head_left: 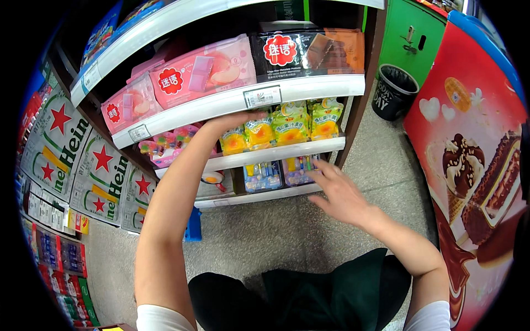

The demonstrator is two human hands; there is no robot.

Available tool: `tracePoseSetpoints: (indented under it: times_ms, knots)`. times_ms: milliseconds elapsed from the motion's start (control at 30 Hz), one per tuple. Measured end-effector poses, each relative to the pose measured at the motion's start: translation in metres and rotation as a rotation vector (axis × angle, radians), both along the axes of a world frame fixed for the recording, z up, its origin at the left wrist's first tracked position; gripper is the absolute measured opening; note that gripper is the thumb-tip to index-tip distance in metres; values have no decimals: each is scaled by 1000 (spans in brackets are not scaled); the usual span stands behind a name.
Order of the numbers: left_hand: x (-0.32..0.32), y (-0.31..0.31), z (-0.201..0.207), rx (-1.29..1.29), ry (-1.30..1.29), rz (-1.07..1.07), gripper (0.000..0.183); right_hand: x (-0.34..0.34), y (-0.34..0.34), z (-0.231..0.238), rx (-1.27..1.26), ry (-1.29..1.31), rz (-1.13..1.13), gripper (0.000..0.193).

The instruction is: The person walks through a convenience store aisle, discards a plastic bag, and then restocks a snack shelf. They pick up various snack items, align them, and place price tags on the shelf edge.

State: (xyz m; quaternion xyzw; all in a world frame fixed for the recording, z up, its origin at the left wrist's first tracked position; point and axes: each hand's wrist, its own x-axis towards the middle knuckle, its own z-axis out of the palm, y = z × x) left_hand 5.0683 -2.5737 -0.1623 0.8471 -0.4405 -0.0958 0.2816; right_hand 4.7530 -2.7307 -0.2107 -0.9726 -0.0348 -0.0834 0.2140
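Note:
My left hand (238,119) reaches in under the white shelf edge, over the tops of the yellow-green pouches (291,126) that stand in a row. Its visible fingers lie stretched out flat; the thumb is hidden, and I see nothing held. Lower and to the right, my right hand (342,193) has its fingers spread, with nothing in it. The fingertips are at the front edge of the bottom shelf (287,193), close to a purple-and-blue package (298,170). A similar blue package (262,176) stands to its left.
Large pink packs (207,71) and a black-and-orange pack (306,52) fill the shelf above. Small pink packages (174,143) sit left of my left forearm. White-and-green cartons (91,154) are stacked at left. A black bin (395,91) and a red freezer (469,165) stand at right.

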Motion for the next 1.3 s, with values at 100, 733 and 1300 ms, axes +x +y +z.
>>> tracePoseSetpoints:
  times_ms: [100, 733, 1300]
  knots:
    - [12, 3, -7, -111, -140, -68, 58, 31, 3, 13, -8, -109, -39, 53]
    - [15, -1, -23, -57, -257, -5, 51, 32, 20, -3, 42, -32, -13, 55]
    - [-274, 116, 3, 389, -295, -551, 48, -47, 41, 14, -116, 252, 405, 45]
